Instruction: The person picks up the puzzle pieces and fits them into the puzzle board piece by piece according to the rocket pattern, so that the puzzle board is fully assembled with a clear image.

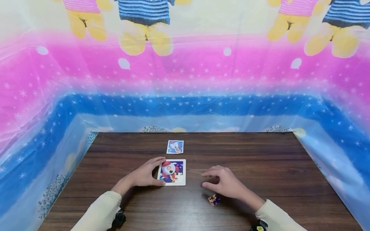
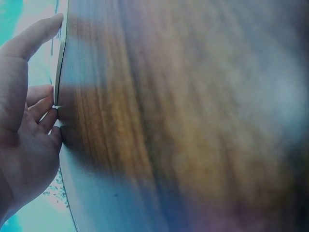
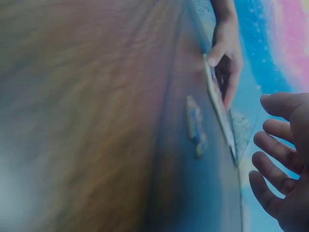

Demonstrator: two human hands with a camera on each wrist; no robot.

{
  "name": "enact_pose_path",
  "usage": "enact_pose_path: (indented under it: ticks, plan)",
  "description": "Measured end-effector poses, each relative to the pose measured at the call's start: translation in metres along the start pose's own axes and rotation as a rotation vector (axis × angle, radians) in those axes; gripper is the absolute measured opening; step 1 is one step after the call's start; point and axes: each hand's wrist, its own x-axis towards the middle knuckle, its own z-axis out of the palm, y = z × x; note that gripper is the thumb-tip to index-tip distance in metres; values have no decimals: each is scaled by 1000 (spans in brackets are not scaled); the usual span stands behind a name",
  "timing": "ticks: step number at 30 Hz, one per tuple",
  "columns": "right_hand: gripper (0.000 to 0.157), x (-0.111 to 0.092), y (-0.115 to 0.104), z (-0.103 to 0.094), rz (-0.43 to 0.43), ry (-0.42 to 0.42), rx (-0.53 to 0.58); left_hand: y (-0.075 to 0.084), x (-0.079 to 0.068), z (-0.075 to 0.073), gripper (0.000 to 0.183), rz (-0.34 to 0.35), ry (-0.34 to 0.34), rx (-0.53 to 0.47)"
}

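A square jigsaw puzzle board (image 1: 180, 183) with a white border and a cartoon picture lies on the table; a pale unfilled patch shows at its lower right. My left hand (image 1: 144, 173) holds the board by its left side, thumb at the near corner and fingers at the far one. To the right of the board, my right hand (image 1: 228, 183) hovers over the table with loosely bent fingers and nothing in them. Just below that hand is a loose orange and purple puzzle piece (image 1: 214, 200), seen edge-on in the right wrist view (image 3: 195, 126).
A small picture card (image 1: 175, 147) with a similar cartoon lies behind the board. The dark wooden table (image 1: 260, 154) ends against a pink and blue printed cloth (image 1: 202, 106) at the back and sides.
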Motion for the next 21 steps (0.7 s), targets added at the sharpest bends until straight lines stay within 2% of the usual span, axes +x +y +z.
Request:
enact_pose_path:
  ticks: [9, 21]
  plan:
    - [27, -42, 15, -2, 15, 6, -9, -1, 0, 0, 103, 4, 4, 1]
    - [26, -58, 26, 3, -28, 19, -93, -1, 0, 0, 102, 2, 3, 1]
